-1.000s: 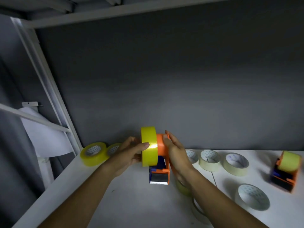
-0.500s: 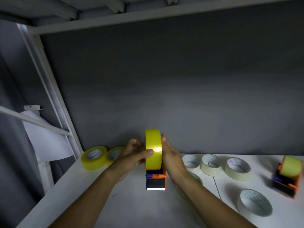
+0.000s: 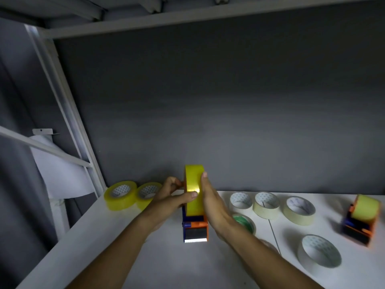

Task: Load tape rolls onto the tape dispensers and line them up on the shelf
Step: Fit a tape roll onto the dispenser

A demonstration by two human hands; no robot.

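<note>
A yellow tape roll (image 3: 194, 188) stands upright on an orange and blue tape dispenser (image 3: 195, 230) at the middle of the white shelf (image 3: 104, 247). My left hand (image 3: 170, 197) grips the roll from the left, thumb across its face and fingers curled behind it. Flat against the roll's right side presses my right hand (image 3: 212, 203), fingers straight. The dispenser's toothed blade points toward me. A second dispenser (image 3: 361, 221), loaded with a pale yellow roll, stands at the far right.
Two yellow rolls (image 3: 121, 195) (image 3: 148, 192) lie at the back left by the shelf post (image 3: 68, 113). Several cream and white rolls (image 3: 266, 204) (image 3: 299, 209) (image 3: 319, 254) lie flat to the right, along with a green one (image 3: 245, 223). A grey wall stands behind.
The roll has slid rightward onto the dispenser and now covers its orange side plate. Both hands have closed in on the roll, and the dispenser sits lower toward the shelf.
</note>
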